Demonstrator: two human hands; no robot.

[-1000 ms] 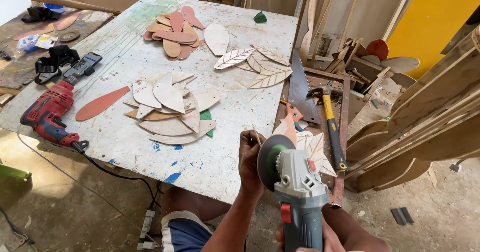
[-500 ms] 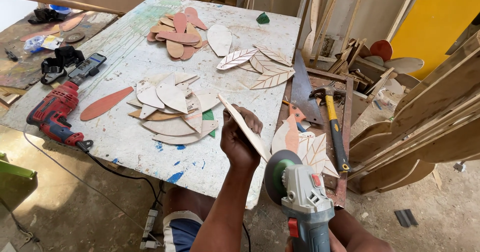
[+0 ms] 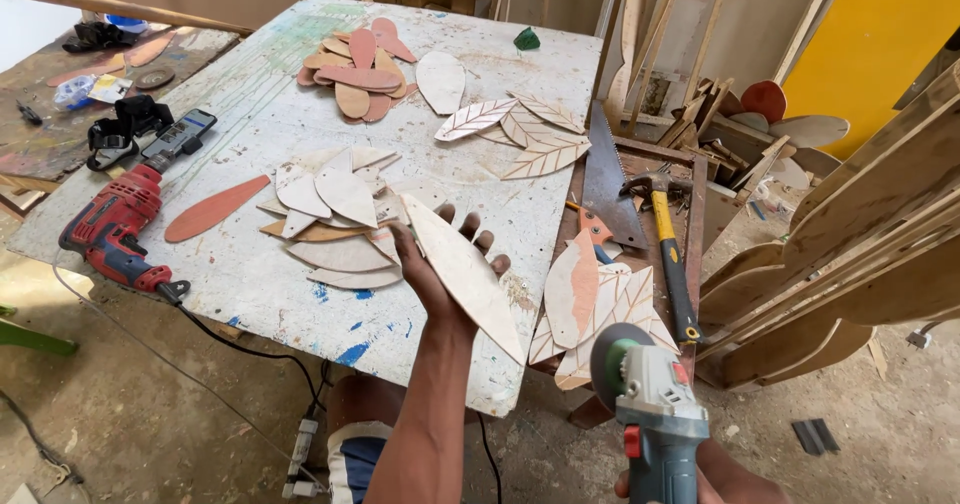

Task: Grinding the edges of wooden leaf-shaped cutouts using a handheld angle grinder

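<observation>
Now flatter, higher: leaf-shaped wooden piece.

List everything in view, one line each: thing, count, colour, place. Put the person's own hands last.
leaf-shaped wooden blank: one, pale, lying flat on the left hand
angle grinder: one, grey-green, in the right hand, low right
cut wooden blanks: a pile, pale and tan, table middle
reddish wooden blanks: a pile, far end of the table
carved leaves: several, pale, table's right side
long blank: one, reddish, beside the drill
power drill: one, red, table's left edge
handsaw: one, grey blade, right bench
hammer: one, yellow and black handle, right bench
table: one, white, paint-stained
left hand: under the blank, fingers spread
right hand: gripping the grinder
</observation>
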